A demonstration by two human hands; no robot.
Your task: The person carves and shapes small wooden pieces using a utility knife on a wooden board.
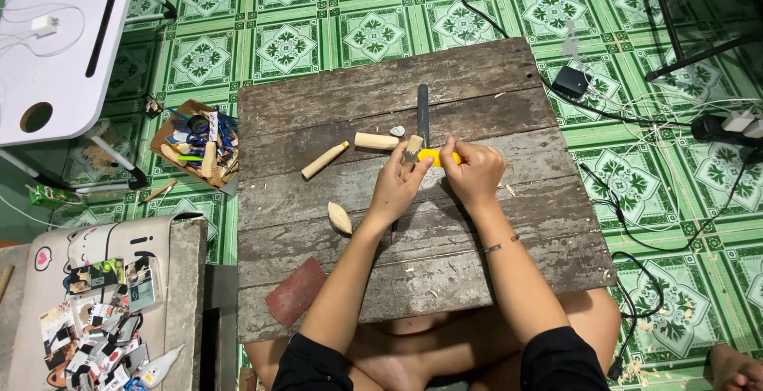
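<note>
My left hand [400, 185] grips a small pale wooden piece [414, 144] over the weathered wooden board [477, 224]. My right hand [474, 173] holds a yellow-handled cutter [433, 156] against that piece. A dark flat file [423, 113] lies on the board just beyond both hands. Two pale carved wooden pegs lie to the left: a short one [375, 141] and a longer tapered one [323, 160]. An oval wooden piece [339, 217] rests near my left forearm.
A reddish sandpaper sheet [295, 290] lies at the board's near left corner. A cardboard tray of tools [199, 143] sits on the green tiled floor to the left. A white folding table [60, 37] stands far left. Black cables and a charger [571, 81] lie to the right.
</note>
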